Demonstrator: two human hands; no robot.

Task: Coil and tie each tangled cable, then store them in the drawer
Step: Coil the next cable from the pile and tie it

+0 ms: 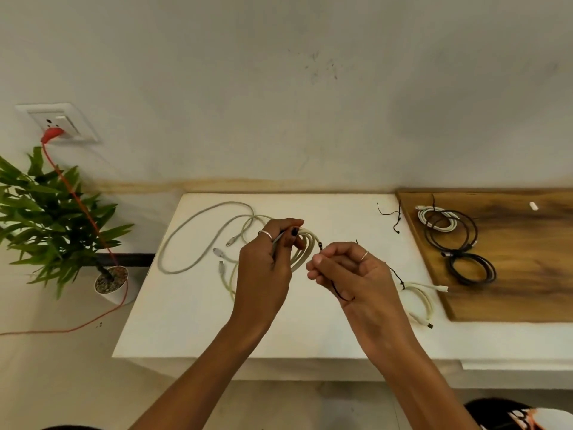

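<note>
left hand (269,259) grips white coil (305,248); right hand (347,271) pinches black tie (339,291) just right of coil, nearer.

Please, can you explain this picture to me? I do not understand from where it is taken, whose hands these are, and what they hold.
It is a single view from a camera worn on a person's head, looking down at a white table. The left hand grips a coiled white cable. The right hand pinches a thin black tie beside that coil. More loose white cable lies behind. To the right lie a tied white coil and, on a wooden board, black coils.
</note>
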